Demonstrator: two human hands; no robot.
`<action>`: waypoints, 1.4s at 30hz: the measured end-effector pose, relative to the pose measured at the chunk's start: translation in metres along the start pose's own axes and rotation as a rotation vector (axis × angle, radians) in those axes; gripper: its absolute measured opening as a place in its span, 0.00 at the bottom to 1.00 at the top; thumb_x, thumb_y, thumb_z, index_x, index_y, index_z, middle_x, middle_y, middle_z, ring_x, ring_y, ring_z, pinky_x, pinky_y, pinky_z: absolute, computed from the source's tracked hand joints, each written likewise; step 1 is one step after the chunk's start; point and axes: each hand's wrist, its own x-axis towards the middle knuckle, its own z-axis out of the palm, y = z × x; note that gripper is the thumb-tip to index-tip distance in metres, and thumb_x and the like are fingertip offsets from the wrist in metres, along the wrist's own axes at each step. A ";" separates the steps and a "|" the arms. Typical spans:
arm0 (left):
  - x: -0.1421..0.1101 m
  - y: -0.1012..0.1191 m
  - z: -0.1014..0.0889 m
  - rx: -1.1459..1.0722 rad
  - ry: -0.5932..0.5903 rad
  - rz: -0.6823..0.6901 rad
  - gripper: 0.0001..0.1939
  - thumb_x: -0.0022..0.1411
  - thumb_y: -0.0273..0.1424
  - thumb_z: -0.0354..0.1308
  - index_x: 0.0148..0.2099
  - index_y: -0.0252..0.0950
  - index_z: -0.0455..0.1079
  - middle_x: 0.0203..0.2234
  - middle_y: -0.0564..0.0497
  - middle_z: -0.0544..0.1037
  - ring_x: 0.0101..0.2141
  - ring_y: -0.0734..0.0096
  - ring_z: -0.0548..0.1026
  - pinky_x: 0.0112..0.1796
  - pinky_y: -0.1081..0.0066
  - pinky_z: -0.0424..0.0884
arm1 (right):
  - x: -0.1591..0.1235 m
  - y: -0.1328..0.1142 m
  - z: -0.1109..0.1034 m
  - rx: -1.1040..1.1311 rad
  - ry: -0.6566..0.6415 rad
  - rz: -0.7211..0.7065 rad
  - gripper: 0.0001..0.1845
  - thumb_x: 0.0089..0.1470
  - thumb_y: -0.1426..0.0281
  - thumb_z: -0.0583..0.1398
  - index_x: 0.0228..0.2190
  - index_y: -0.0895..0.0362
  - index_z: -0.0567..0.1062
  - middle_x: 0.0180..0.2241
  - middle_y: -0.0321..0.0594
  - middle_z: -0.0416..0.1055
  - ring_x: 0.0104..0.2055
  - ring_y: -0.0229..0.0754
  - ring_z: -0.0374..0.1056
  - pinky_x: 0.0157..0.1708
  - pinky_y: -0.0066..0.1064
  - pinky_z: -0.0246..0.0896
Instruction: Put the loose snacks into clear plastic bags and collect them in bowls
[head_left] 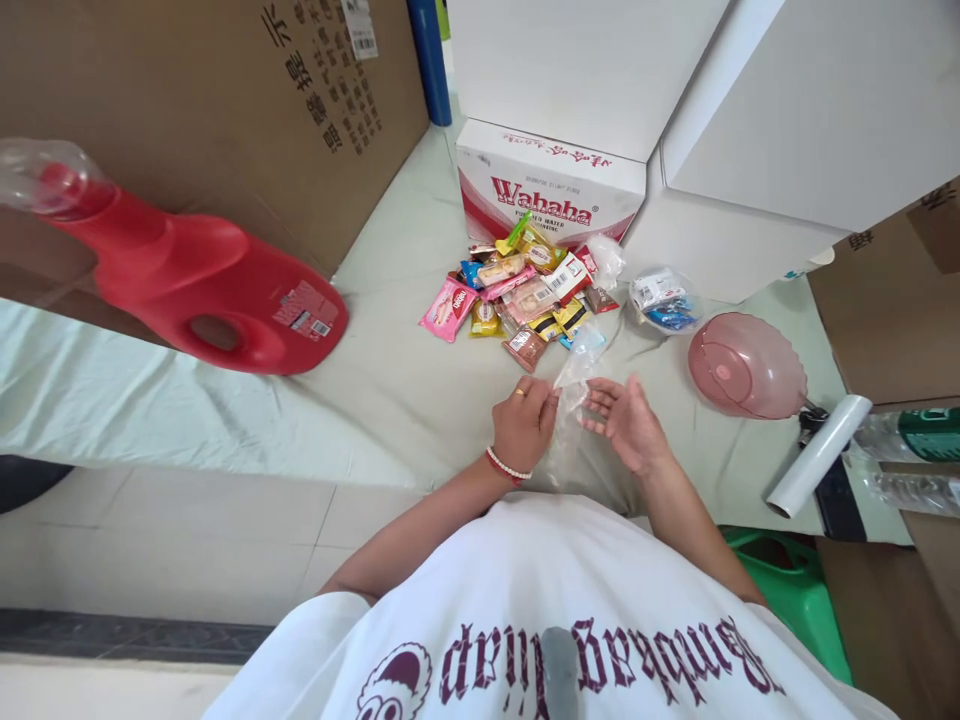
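My left hand (pixel 523 420), with a ring and a beaded bracelet, pinches the edge of a clear plastic bag (pixel 571 400) that hangs limp between my hands. Beside the bag, my right hand (pixel 626 420) has its fingers spread; its fingertips are at the bag's side, and I cannot tell whether they touch it. Just beyond lies a pile of wrapped snacks (pixel 517 285), with a pink packet (pixel 448 308) at its left and a brown packet (pixel 525 347) at its front. A crumpled clear wrapper (pixel 604 260) sits at the pile's right.
A Wahaha carton (pixel 551 185) stands behind the snacks. To the right are a clear tub of packets (pixel 664 300), a pink translucent bowl (pixel 746 365) and a white roll (pixel 819 455). On the left is a large red jug (pixel 225 290) before a cardboard box (pixel 187 110). A green stool (pixel 795 590) is below.
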 end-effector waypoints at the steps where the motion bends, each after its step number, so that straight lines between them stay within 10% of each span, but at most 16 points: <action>1: -0.002 -0.002 0.001 0.019 -0.015 0.008 0.13 0.69 0.41 0.56 0.34 0.40 0.70 0.32 0.47 0.74 0.32 0.66 0.70 0.34 0.70 0.59 | 0.000 0.008 0.005 -0.030 0.007 -0.004 0.30 0.46 0.40 0.68 0.37 0.53 0.78 0.36 0.41 0.78 0.38 0.44 0.72 0.36 0.35 0.72; 7: 0.001 -0.013 0.004 -0.060 0.030 -0.142 0.14 0.73 0.41 0.49 0.35 0.41 0.64 0.26 0.53 0.70 0.28 0.68 0.67 0.33 0.70 0.59 | 0.007 0.024 0.018 -0.021 0.132 -0.121 0.21 0.40 0.57 0.75 0.30 0.53 0.74 0.34 0.35 0.76 0.34 0.38 0.69 0.33 0.29 0.69; 25: 0.007 -0.034 0.015 -0.368 0.037 -0.365 0.25 0.70 0.54 0.51 0.30 0.40 0.58 0.20 0.58 0.62 0.24 0.73 0.60 0.28 0.71 0.60 | 0.013 0.032 0.015 0.059 0.059 0.070 0.39 0.44 0.31 0.61 0.37 0.54 0.78 0.38 0.46 0.78 0.39 0.49 0.74 0.35 0.39 0.73; 29: 0.006 -0.044 0.019 -0.472 -0.033 -0.417 0.26 0.69 0.58 0.49 0.31 0.41 0.59 0.17 0.59 0.61 0.20 0.74 0.58 0.24 0.71 0.57 | 0.016 0.038 0.021 -0.137 0.144 -0.065 0.26 0.39 0.49 0.74 0.29 0.53 0.74 0.31 0.36 0.74 0.32 0.41 0.70 0.31 0.33 0.69; 35: 0.012 -0.062 0.015 -0.335 -0.072 -0.485 0.23 0.67 0.53 0.53 0.30 0.40 0.63 0.14 0.61 0.61 0.16 0.74 0.61 0.23 0.72 0.58 | 0.017 0.042 0.020 -0.359 0.256 -0.324 0.19 0.57 0.52 0.63 0.27 0.51 0.66 0.19 0.28 0.60 0.20 0.35 0.55 0.21 0.30 0.53; 42: 0.000 -0.041 -0.002 -0.327 0.006 -0.376 0.18 0.66 0.45 0.55 0.31 0.37 0.70 0.25 0.55 0.71 0.26 0.74 0.66 0.31 0.72 0.63 | 0.015 0.038 0.010 -0.503 0.356 -0.457 0.18 0.62 0.52 0.58 0.29 0.52 0.64 0.22 0.27 0.60 0.22 0.36 0.57 0.25 0.30 0.57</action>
